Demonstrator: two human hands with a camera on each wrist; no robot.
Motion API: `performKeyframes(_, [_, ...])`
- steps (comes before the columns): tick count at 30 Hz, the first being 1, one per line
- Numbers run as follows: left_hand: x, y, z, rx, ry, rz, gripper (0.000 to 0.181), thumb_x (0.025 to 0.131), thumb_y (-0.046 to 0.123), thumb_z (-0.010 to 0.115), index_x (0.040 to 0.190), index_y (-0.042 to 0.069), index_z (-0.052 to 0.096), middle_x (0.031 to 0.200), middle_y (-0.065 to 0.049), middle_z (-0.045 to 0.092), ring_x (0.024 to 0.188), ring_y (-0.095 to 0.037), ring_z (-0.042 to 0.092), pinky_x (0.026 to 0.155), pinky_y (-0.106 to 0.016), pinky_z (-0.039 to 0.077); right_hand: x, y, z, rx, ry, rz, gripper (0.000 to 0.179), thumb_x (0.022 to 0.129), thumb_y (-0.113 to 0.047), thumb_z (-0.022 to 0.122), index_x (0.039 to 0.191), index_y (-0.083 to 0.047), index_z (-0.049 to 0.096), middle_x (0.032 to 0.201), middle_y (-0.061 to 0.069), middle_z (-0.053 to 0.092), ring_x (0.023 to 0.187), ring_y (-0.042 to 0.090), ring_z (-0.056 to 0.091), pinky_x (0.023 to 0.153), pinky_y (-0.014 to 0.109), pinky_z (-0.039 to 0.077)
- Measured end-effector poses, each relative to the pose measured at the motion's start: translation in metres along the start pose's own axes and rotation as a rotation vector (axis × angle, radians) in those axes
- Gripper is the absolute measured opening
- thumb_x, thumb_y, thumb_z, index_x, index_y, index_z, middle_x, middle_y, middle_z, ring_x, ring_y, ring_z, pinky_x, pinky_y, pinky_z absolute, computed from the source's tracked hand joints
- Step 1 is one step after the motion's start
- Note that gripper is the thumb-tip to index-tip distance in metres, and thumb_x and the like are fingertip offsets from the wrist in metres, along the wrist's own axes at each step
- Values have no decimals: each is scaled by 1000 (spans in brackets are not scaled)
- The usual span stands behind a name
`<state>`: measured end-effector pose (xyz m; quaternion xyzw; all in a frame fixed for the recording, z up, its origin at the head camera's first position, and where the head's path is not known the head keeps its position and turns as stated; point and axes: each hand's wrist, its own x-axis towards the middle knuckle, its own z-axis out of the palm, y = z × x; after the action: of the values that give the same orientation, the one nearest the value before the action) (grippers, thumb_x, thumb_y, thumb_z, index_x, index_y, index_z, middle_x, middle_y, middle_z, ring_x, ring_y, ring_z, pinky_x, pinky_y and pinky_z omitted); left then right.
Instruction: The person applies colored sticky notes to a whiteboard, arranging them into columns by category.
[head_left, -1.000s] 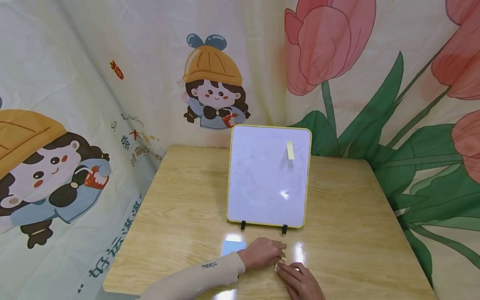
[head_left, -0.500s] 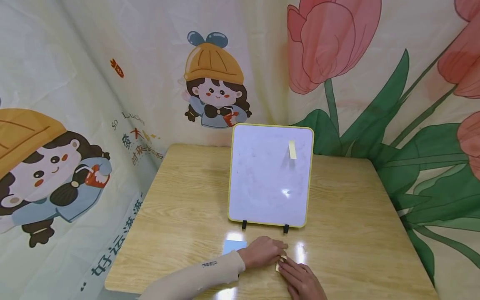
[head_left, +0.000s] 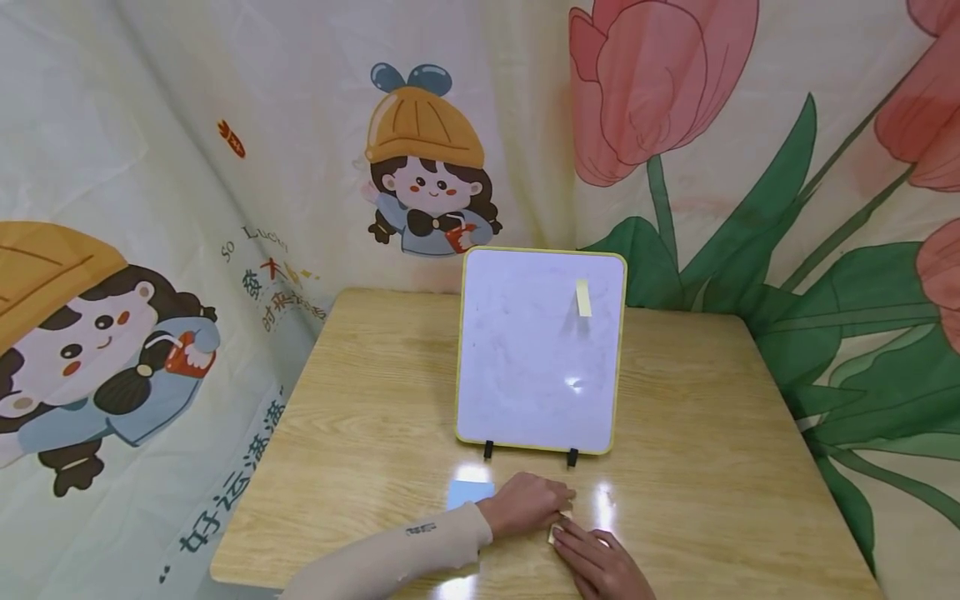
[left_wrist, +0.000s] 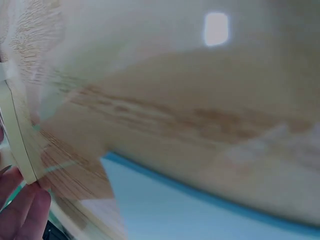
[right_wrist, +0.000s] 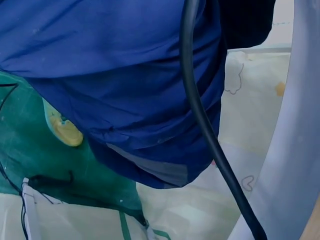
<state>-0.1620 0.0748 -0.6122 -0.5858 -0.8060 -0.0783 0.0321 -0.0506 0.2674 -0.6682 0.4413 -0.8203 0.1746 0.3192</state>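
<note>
wooden table (head_left: 367, 392), yellow paper (left_wrist: 16, 132) between two hands (head_left: 523, 504) (head_left: 603, 565)

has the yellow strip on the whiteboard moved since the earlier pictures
No: in the head view, the yellow strip keeps its place near the top right corner of the whiteboard.

The head camera overlooks the table (head_left: 690, 400), left wrist's close up.

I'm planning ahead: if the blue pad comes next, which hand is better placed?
Probably the left hand: in the head view it lies close beside the blue pad, while the right hand is farther away, touching the yellow paper.
</note>
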Motion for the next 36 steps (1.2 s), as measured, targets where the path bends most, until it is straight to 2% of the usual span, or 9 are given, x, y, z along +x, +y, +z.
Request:
performKeyframes(6, [3,1,2,28,14,-24,17,94,24,61,103,30,75,120,14,66,95,1,66,58,-13,48,-3,4,3,15,17,-15,36,97,-19,47,117,2,69,123,15,65,108,29,64,83,35,44])
performKeyframes(12, [5,-2,3,42,21,0,14,93,27,64,100,30,76,119,14,67,82,2,67,54,-12,45,-2,5,3,25,10,-1,38,95,-19,47,118,2,68,124,13,64,108,30,64,85,34,42])
performKeyframes(19, [5,-2,4,51,24,-14,16,94,22,61,96,29,76,118,14,67,75,1,67,47,-12,41,-1,4,6,20,-17,22,38,98,-20,45,121,2,66,128,13,62,113,32,61,91,37,39])
performKeyframes(30, [7,-4,2,17,33,-18,18,95,22,60,94,29,76,118,15,66,68,3,65,45,-11,36,1,6,5,59,16,16,38,96,-14,41,119,1,68,124,14,65,109,31,64,87,35,42])
performKeyframes(32, [7,-4,1,21,34,-5,16,95,24,61,94,29,76,121,14,66,71,3,65,47,-10,38,1,6,5,59,16,19,40,95,-14,40,119,1,68,124,14,65,108,31,64,87,36,42])
performKeyframes(36, [8,-5,-1,34,53,17,12,93,29,65,93,30,78,121,10,65,91,0,65,57,-11,46,-1,4,6,69,21,26,40,93,-14,41,119,1,68,124,13,65,108,30,64,88,36,41])
